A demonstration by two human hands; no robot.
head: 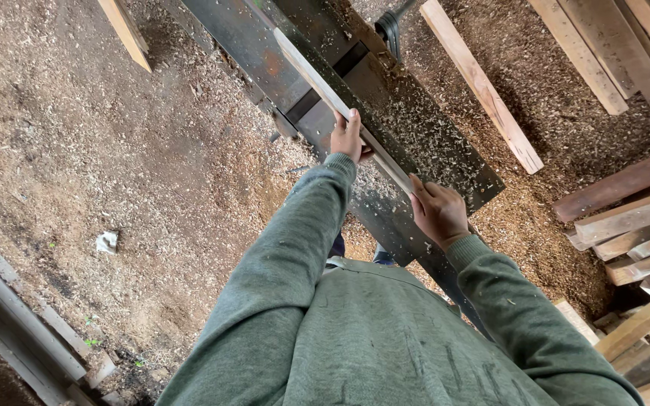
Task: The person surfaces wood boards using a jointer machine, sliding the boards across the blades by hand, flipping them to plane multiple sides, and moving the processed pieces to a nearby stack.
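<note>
Head view: person in a green sweater leans over a dark metal planer table (415,128) strewn with shavings; a thin pale wood strip (325,83) lies along the table top, long axis running from upper left, far from the person, to lower right, near end just at the right hand; left hand (347,135) curls over the strip around mid-length, fingers wrapped on its edge and pressing it down; right hand (439,212) sits at the near end, fingers closed together against the strip's tail, palm behind it; both hands touch the strip, neither spread wide. Strip looks light, stiff along its length but slender enough to flex or snap if bent sideways; dry, dusty surface, likely a bit slippery; best held from above at mid-length and at the rear end, as here. Sawdust floor (114,150) all around; stacked planks (626,218) at right; one loose board (483,86) beside the table.
</note>
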